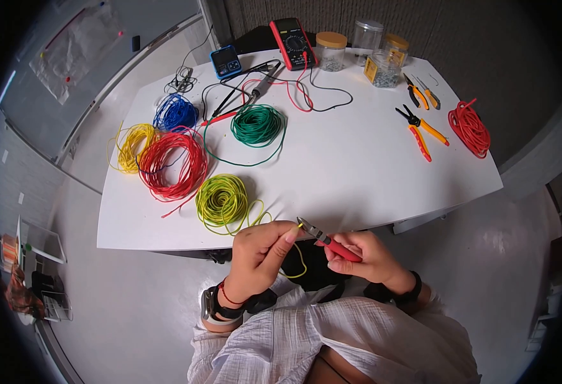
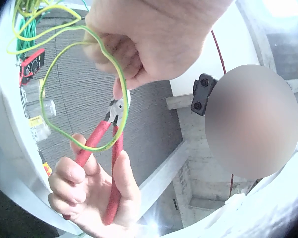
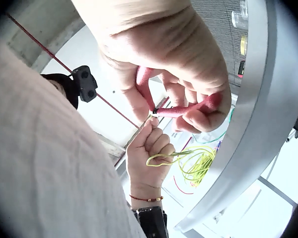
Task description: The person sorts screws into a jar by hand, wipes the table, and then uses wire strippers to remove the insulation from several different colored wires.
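My left hand (image 1: 259,253) pinches the end of a yellow-green wire (image 2: 123,74) between thumb and forefinger, just off the table's front edge. In my right hand (image 1: 372,257) is a pair of red-handled wire cutters (image 1: 345,251), gripped with the fingers round both handles. The cutters' metal head meets the wire tip right at my left fingertips. Their handles stand spread in the left wrist view. From my left hand the wire loops down and runs back to a yellow-green coil (image 1: 220,203) on the table.
On the white table (image 1: 345,173) lie red (image 1: 191,160), blue (image 1: 176,114), yellow (image 1: 141,142) and green (image 1: 256,125) wire coils at left. Behind are a red multimeter (image 1: 293,43) and jars (image 1: 331,51). Wire strippers (image 1: 431,131) and another red coil (image 1: 469,131) lie at right.
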Demonstrator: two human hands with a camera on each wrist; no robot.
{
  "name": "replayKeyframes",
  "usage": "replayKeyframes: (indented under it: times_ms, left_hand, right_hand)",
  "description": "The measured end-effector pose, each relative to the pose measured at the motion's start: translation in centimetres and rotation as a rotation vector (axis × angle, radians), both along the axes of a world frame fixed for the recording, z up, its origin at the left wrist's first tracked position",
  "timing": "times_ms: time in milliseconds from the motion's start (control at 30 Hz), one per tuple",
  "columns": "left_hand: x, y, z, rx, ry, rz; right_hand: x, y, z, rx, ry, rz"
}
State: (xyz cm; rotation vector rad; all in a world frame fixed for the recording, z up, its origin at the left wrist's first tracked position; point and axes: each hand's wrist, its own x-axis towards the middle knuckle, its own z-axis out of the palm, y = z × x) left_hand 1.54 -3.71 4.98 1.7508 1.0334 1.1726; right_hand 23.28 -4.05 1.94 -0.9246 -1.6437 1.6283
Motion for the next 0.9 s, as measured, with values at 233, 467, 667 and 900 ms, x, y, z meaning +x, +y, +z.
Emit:
replayKeyframes:
  times_ms: [233,467,667,900]
  left_hand:
    - [0.4,0.0,0.0,0.029,-0.03,0.017]
    - [0.2,0.1,-0.2,0.029,0.044,-0.003]
    - [0.5,0.2,0.0,0.098,0.032,0.045]
    - [0.3,0.5,0.6,0.179,0.125,0.02]
  right_hand:
    - [-0.3,0.0,0.7,0.263,-0.153,-0.109]
    - [-0.1,-0.2,0.6,0.408,-0.238,-0.163]
    - [0.0,-0.1,0.6,0.504,-0.348,-0.266]
    - [0.6,0.0,0.0,0.409,-0.227,-0.253]
